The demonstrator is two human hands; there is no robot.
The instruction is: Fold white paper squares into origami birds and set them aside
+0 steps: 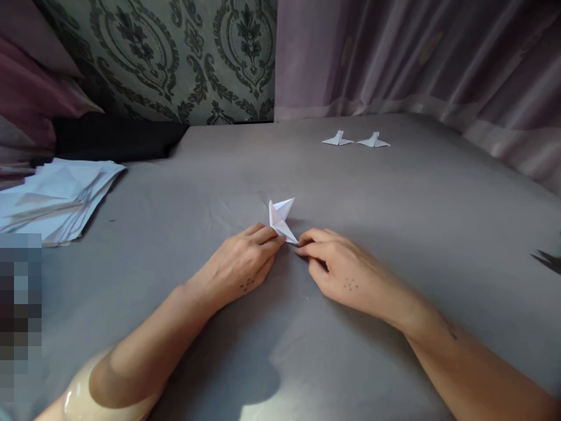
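A small white folded-paper figure (280, 221) with several pointed flaps stands in the middle of the grey-covered table. My left hand (252, 254) is closed on its lower left part, and the fingers cover its base. From the right, my right hand (339, 266) has its thumb and fingertips pinched together at the figure's lower right point. The very tip is hidden there. Farther back lie two white folded-paper birds, a left one (338, 139) and a right one (374, 141), side by side and apart from my hands.
A stack of white paper sheets (65, 196) lies at the left, with a folded black cloth (118, 137) behind it. Dark pointed blades (547, 261), perhaps scissors, show at the right edge. Curtains (394, 58) and a patterned wall (193, 58) border the table's (421, 193) far side.
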